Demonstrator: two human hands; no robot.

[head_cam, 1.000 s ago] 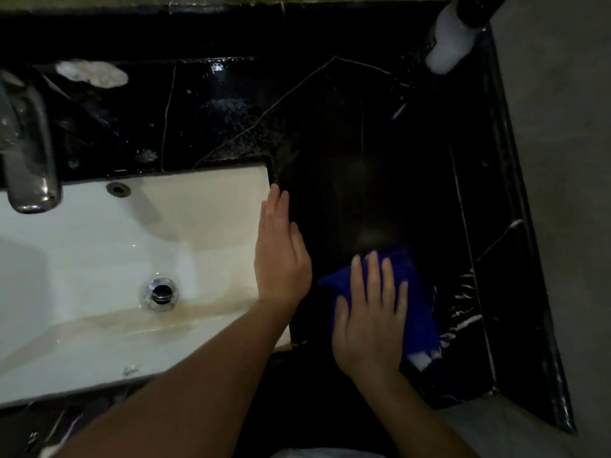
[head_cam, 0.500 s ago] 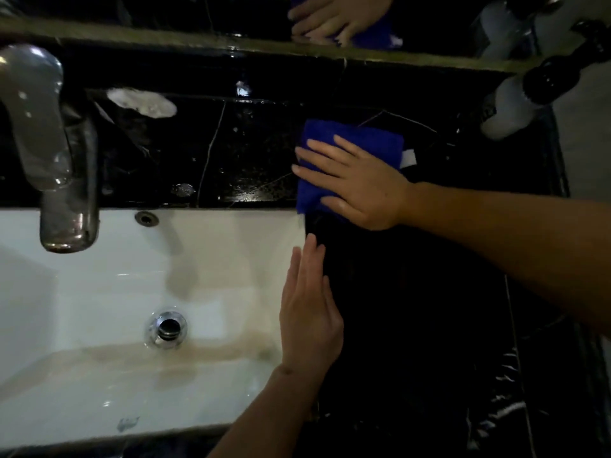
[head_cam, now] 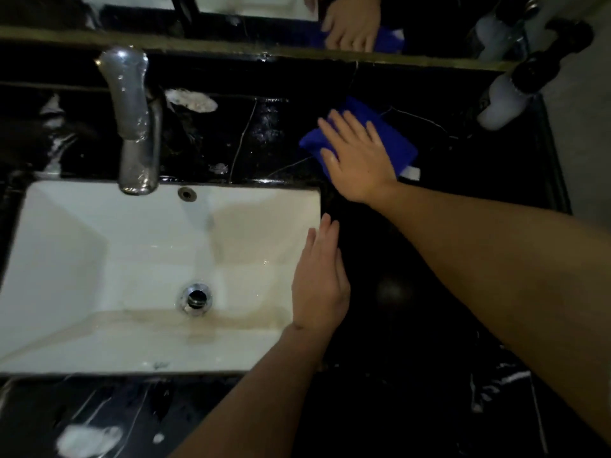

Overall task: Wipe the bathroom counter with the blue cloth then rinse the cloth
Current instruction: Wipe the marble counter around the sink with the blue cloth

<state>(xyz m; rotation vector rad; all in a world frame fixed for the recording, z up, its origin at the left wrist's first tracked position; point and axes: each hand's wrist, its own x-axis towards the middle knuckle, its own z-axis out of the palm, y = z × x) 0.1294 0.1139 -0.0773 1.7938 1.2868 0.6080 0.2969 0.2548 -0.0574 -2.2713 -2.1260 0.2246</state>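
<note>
Your light is dim, so much of the black desk (head_cam: 446, 259) reads as a dark mass, and its front right part shows only faint white veins. Your right hand (head_cam: 358, 160) covers the middle of the cloth (head_cam: 393, 140), so you see only its blue edges beyond your fingers and a small white tag at its near right corner. The bottle (head_cam: 502, 100) at the far right corner lies partly against the wall, with its dark cap blurred. The mirror (head_cam: 231, 8) is cut off at the top edge and shows just a reflected hand and a strip of blue. Pale smears on the desk, one behind the tap (head_cam: 135, 127) and one at the near left, are too blurred to name. The cloth lies flat on the desk behind the far right corner of the sink (head_cam: 99, 259), directly under your right grip, whose fingers are straight and spread, pressing down on it with the palm toward the near edge. Your left hand (head_cam: 319, 279) lies flat with its fingers straight and together along the sink's right rim, holding nothing, well short of the cloth.
</note>
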